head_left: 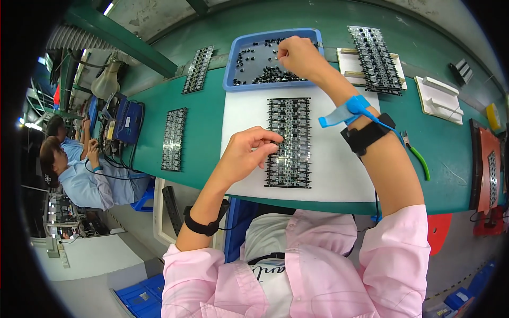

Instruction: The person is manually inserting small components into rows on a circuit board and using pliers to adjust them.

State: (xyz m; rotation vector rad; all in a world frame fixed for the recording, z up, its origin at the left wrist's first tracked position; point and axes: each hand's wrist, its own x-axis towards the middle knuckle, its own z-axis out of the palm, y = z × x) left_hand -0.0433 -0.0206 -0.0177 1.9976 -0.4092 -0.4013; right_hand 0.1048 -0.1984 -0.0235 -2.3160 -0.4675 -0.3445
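Note:
A panel of small circuit boards (289,159) lies on a white mat (339,169) straight in front of me. Over the panel's left edge, my left hand (243,153) has its thumb and forefinger drawn together; anything between the tips is too small to make out. My right hand (303,57) reaches over the right part of a blue tray (229,69), its fingers curled closed, with their tips partly hidden. Small black components (273,75) lie scattered and heaped in that tray. A blue wrist strap (347,110) and a black band are on my right wrist.
Further board panels lie left on the green table (204,122), including a near panel (174,139). At right, a stacked panel (375,58) rests on a white holder, near another white holder (439,99) and green-handled pliers (419,159). Two people in blue work at far left.

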